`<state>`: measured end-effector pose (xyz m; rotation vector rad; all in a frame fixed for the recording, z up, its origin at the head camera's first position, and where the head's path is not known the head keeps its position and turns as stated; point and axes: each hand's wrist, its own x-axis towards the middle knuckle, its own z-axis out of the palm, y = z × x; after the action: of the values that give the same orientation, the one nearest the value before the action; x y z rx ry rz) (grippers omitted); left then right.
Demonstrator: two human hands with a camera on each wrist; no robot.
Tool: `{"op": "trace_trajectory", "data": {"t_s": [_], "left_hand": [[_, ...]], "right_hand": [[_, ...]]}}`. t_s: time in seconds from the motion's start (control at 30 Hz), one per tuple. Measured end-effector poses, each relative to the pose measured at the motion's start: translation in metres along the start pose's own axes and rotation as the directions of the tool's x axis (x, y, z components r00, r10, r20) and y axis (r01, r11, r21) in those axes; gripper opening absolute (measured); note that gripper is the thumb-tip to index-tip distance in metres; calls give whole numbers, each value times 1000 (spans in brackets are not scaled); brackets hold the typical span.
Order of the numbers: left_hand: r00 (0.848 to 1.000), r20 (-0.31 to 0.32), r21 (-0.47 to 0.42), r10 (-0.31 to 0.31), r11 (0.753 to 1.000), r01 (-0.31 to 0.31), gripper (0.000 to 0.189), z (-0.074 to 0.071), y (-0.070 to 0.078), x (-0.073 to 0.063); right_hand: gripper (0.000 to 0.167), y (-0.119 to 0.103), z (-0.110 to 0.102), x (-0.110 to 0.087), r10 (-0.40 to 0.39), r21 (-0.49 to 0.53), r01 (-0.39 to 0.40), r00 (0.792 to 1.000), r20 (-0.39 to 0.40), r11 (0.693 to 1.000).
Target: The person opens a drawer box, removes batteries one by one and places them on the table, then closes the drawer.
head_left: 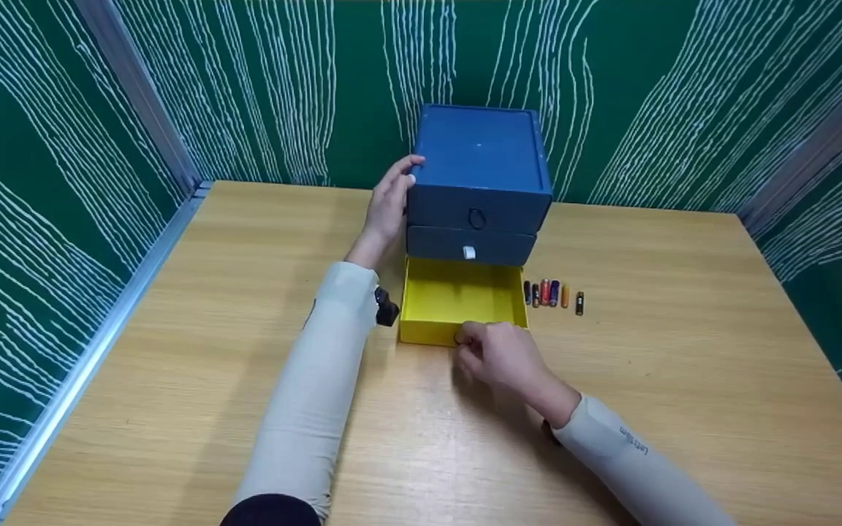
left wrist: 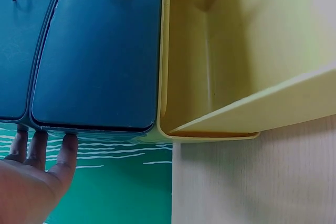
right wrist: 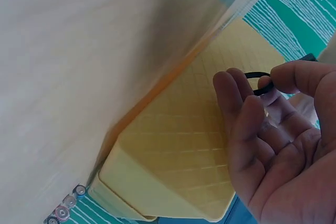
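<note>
A stacked drawer box with a blue top (head_left: 479, 150) stands near the back of the table. Its bottom yellow drawer (head_left: 427, 332) is pulled out toward me, with the inner floor showing. My right hand (head_left: 505, 358) is at the drawer's front. In the right wrist view its thumb and finger pinch the black loop pull (right wrist: 257, 75) of that drawer. My left hand (head_left: 389, 201) rests against the box's left side, fingers extended along it. Two dark blue drawers, the upper drawer (head_left: 435, 206) with a black loop and the middle drawer (head_left: 432, 243) with a white pull, are closed.
Several batteries (head_left: 554, 293) of different colours stand in a row right of the yellow drawer, one black battery (head_left: 579, 303) a little apart. Green walls with white wavy lines (head_left: 282, 88) enclose the wooden table (head_left: 194, 351) at the back and sides.
</note>
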<state>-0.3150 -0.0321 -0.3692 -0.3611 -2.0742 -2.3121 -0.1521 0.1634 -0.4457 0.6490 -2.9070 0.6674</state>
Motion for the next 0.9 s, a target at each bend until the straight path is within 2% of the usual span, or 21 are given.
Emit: {"op": "trace_trajectory", "data": {"t_s": [0.33, 0.67, 0.9], "left_hand": [[1000, 1, -12, 2, 1000, -2, 37, 1, 2, 0], [1000, 12, -17, -6, 1000, 6, 38, 1, 0, 0], [1000, 5, 17, 4, 1000, -4, 39, 0, 0, 0]], "right_hand": [[9, 9, -3, 16, 75, 44, -78, 995, 63, 996], [10, 15, -5, 29, 109, 71, -116, 990, 94, 991], [9, 19, -6, 39, 50, 53, -53, 997, 56, 997]]}}
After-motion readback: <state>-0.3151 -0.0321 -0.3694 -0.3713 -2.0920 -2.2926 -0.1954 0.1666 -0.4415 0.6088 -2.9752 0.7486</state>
